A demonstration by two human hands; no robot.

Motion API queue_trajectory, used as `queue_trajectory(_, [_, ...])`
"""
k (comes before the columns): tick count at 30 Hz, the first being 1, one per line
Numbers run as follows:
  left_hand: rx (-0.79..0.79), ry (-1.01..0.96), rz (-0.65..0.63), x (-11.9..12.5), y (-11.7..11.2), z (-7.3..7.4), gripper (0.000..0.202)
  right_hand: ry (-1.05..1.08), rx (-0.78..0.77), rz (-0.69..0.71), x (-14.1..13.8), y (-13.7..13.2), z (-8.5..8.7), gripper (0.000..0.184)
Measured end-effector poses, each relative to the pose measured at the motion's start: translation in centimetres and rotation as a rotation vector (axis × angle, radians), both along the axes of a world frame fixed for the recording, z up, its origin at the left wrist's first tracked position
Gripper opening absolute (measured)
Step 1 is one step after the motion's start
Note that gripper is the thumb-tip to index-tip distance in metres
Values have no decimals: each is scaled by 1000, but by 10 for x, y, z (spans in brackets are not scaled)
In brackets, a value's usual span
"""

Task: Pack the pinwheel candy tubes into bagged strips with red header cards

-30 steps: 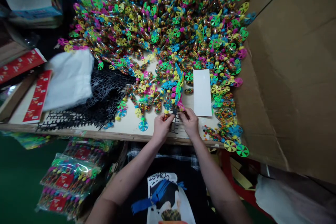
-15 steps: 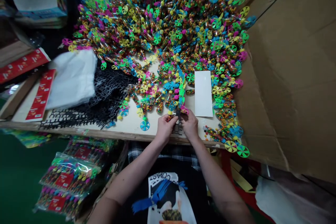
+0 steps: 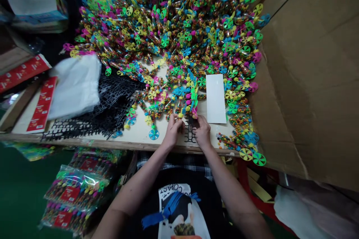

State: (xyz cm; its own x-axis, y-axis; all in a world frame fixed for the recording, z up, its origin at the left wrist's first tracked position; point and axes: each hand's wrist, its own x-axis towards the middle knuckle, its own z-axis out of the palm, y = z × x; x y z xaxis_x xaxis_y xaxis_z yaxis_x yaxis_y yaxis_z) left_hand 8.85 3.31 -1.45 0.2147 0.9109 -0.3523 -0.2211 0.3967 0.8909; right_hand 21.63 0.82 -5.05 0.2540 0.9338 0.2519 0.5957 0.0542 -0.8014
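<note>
A large brown cardboard sheet [image 3: 304,74] rises along the right of the frame, beside a pale table [image 3: 126,146] whose front edge runs across the middle. A huge heap of clear tubes [image 3: 174,26], packed with coloured beads or candy and topped with pink, green, yellow and blue pinwheels, spreads over the upper part of the table. At the left, a white plastic sheet [image 3: 75,86] lies partly over a tangle of black plastic lattice [image 3: 108,110], with red printed cards [image 3: 41,104] just beside it. Below the table at lower left, bagged packs [image 3: 75,192] of similar tubes lie on a green floor [image 3: 22,194]. A white card [image 3: 215,99] lies on the table at the heap's lower right. Near the middle of the front edge, the left hand [image 3: 173,130] and right hand [image 3: 202,132] are close together, both narrow with fingers drawn in, at the lower ends of a few tubes. A short black lattice strip [image 3: 190,133] lies between them, its top reaching the right hand's fingertips [image 3: 194,118]. Exactly what each hand pinches is too small to tell.
</note>
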Motion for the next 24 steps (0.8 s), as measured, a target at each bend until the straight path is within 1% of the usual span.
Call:
queue_trajectory(2, [50,27,-7,-2,6,-4,20,13,-6,-2,0,0,0,24])
queue_trajectory(5, [106,57,-26,-2,13,-7,21,26,-20,-6,1,0,0,26])
queue_trajectory(9, [121,46,-41,0,16,-8,21,43,-27,-12,2,1,-3,22])
queue_trajectory(14, [76,60,2,3,15,-10,16,38,11,17,2,0,-6,19])
queue_trajectory(17, [95,58,12,5,15,-11,14,6,0,30,3,-1,-5,17])
queue_trajectory(21, [119,73,-24,3,11,-10,13,-49,-9,53,6,-7,-3,20])
queue_trajectory(24, [184,115,-48,-2,1,-9,11,-96,19,87,6,-17,-4,27])
